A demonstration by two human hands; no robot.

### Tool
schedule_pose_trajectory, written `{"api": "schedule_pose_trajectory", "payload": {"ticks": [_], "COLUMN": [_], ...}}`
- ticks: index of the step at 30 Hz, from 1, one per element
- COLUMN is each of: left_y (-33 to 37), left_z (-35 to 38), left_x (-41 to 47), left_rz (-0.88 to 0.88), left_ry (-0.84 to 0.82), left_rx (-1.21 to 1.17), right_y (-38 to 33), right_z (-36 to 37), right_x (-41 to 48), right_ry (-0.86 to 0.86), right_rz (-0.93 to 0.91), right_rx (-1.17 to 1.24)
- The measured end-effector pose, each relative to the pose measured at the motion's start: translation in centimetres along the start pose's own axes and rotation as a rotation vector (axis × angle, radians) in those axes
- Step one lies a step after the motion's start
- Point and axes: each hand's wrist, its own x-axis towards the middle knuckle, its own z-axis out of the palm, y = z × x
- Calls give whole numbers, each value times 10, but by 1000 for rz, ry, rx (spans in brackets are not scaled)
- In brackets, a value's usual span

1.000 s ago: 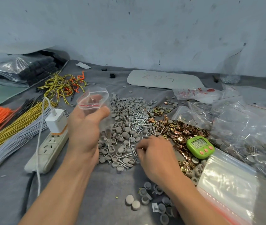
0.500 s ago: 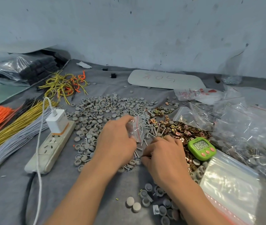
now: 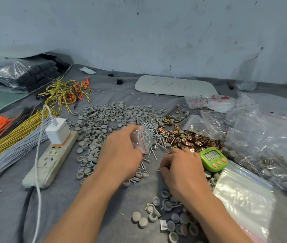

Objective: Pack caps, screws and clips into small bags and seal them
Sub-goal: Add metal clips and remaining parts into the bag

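Fingers [image 3: 131, 129] of the left hand [image 3: 120, 155] pinch a small bag [image 3: 144, 139] at frame centre, its red-lined mouth turned toward the screws [image 3: 156, 137], probably so the right hand [image 3: 183, 171], lower right of it and curled round what looks like one screw, can feed it in.

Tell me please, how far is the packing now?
Done: filled bags lie at the right. In hand: the left hand holds a small bag, seemingly unsealed; the right hand pinches screws. Left: heaps of caps, screws and clips lie loose.
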Motion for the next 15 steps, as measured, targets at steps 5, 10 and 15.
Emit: {"api": "schedule_pose_trajectory", "payload": {"ticks": [5, 10, 15], "left_y": [-1, -1, -1], "left_z": [1, 1, 1], "left_x": [1, 2, 2], "left_rz": [2, 5, 1], "left_ry": [-1, -28, -44], "left_rx": [-2, 17, 14], "right_y": [13, 21, 25], "right_z": [-8, -21, -19], "right_x": [3, 2, 4], "right_ry": [5, -35, 42], "right_rz": [236, 243, 154], "right_rx": [655, 867, 514]}}
